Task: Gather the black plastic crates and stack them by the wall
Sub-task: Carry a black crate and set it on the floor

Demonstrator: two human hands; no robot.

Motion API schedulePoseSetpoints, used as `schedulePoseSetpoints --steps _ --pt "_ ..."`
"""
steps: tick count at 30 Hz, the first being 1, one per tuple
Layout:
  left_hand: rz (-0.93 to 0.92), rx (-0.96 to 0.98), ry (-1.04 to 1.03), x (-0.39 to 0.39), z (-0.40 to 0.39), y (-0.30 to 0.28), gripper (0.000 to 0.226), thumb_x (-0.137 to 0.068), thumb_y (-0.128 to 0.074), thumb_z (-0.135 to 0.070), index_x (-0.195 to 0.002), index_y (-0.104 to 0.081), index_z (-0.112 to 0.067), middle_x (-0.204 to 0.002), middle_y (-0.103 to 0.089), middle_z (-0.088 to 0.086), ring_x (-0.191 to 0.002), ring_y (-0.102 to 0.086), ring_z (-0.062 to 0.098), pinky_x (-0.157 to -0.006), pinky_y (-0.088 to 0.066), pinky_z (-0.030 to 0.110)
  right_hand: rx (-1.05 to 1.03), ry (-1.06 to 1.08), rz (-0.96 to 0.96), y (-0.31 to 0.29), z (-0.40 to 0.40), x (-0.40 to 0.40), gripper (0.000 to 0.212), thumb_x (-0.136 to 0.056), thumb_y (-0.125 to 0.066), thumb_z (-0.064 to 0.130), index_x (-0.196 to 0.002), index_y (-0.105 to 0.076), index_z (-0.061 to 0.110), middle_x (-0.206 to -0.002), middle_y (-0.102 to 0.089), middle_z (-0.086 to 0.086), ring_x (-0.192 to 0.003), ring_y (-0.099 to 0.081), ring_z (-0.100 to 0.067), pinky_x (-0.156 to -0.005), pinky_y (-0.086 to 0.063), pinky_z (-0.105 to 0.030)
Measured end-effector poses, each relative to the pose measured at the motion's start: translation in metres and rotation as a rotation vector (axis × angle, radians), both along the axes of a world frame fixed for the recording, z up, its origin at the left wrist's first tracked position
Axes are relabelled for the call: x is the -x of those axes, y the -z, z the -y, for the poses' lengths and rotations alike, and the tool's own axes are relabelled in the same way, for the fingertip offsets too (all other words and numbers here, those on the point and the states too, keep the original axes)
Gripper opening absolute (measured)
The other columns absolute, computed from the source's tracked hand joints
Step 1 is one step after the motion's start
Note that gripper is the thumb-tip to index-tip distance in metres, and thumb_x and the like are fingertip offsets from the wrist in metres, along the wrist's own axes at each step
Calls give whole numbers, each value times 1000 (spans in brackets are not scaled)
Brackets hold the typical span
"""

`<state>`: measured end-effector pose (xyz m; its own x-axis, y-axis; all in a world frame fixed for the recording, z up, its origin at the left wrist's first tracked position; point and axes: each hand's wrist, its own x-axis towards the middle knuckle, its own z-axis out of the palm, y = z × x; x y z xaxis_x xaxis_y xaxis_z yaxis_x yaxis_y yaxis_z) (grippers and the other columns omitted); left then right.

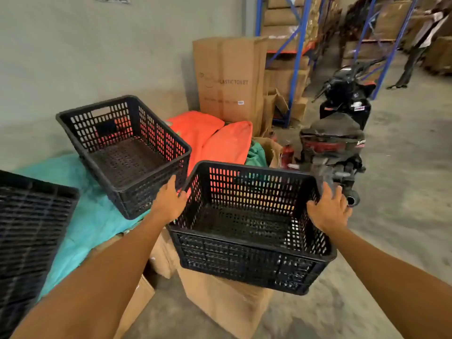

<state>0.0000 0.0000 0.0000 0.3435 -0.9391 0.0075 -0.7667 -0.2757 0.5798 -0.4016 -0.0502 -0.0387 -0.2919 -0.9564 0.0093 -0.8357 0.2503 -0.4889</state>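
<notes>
Both arms reach forward — the left hand (168,203) and right hand (329,211) grip opposite rims of a black crate (247,263), fingers curled over, above a cardboard box (225,304).

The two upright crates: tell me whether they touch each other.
Apart. The head view shows orange cloth between the far crate and the held crate.
</notes>
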Motion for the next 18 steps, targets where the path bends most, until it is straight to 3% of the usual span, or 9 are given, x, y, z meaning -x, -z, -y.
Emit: schedulePoseSetpoints --steps 3,6,8,9,12,15,18 --pt "-35 -72 -57 3 44 18 71 -97 -54 -27 -157 -20 -12 -144 -46 27 -126 -49 44 -103 -42 48 -95 98 192 25 39 24 72 -89 -54 34 -151 -23 16 -156 -27 -19 -140 -28 -41 -111 -31 -52" --pt "-38 -161 -106 6 76 38 64 -96 -56 -26 -152 -31 -9 -134 -53 30 -119 -53 46 -101 -44 45 -191 209 461 49 69 37 50 -89 -57 28 -132 -49 3 -113 -64 -23 -93 -64 -39 -76 -56 -40" --pt "-36 -146 -160 6 92 46 59 -94 -58 -24 -147 -40 -7 -132 -52 31 -118 -53 46 -103 -43 42 -245 234 617 62 83 38 36 -94 -52 26 -110 -57 -6 -81 -64 -19 -57 -60 -31 -55 -55 -36" --pt "-52 -138 -199 3 100 49 59 -93 -59 -23 -147 -41 -6 -133 -52 31 -121 -52 45 -104 -41 41 -272 237 653 70 88 40 33 -97 -49 26 -102 -56 -6 -72 -62 -18 -48 -56 -28 -49 -53 -35" --pt "-83 -172 -262 -9 115 58 46 -92 -57 -21 -134 -55 -1 -128 -60 27 -120 -56 42 -100 -43 41 -265 274 666 82 91 38 35 -101 -45 28 -85 -53 -3 -61 -58 -17 -35 -49 -22 -32 -44 -25" --pt "-162 -212 -265 -20 122 71 30 -93 -56 -18 -109 -70 2 -110 -69 27 -105 -65 41 -92 -49 42 -243 274 684 82 92 37 36 -101 -45 25 -78 -53 -2 -59 -58 -16 -27 -49 -17 -28 -41 -20" --pt "-284 -223 -239 -25 127 77 19 -92 -59 -14 -96 -69 2 -87 -66 23 -83 -64 33 -83 -50 40 -280 244 745 78 92 39 34 -102 -44 23 -77 -52 1 -59 -55 -13 -23 -43 -12 -27 -31 -17"
